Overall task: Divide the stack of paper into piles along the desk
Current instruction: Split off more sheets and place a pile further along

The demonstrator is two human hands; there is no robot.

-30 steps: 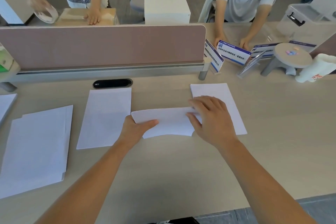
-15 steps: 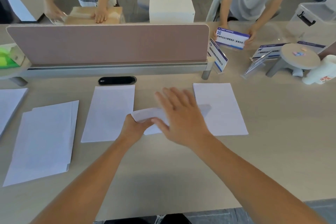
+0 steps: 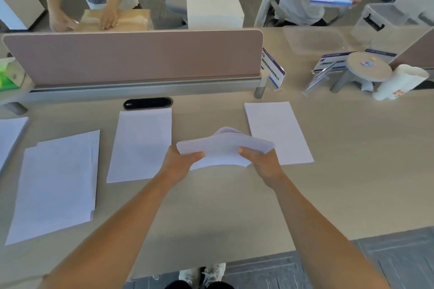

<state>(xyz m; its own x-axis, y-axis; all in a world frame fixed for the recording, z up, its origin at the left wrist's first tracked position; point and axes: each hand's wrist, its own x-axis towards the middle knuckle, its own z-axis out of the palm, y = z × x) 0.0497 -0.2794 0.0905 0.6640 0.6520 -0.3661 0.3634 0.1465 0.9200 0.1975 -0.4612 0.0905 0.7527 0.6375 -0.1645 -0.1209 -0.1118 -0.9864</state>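
Note:
A bent stack of white paper (image 3: 223, 148) hangs a little above the desk (image 3: 234, 206) at its middle. My left hand (image 3: 180, 161) grips its left end, thumb on top. My right hand (image 3: 260, 162) grips its right end. Three piles lie flat on the desk: a wide loose pile (image 3: 56, 185) at the left, a neat pile (image 3: 141, 145) left of my hands, and a neat pile (image 3: 279, 131) right of them. The edge of another sheet (image 3: 9, 134) shows at the far left.
A pink divider screen (image 3: 141, 56) runs along the back of the desk, with a black cable slot (image 3: 148, 103) before it. Sign cards (image 3: 272, 68), a small round stand (image 3: 366, 70) and a white cup (image 3: 399, 82) stand at the back right. Two people work beyond the desk.
My right hand left the top of the stack, swept left over it, then took hold of its right end. Both hands have raised the stack off the desk.

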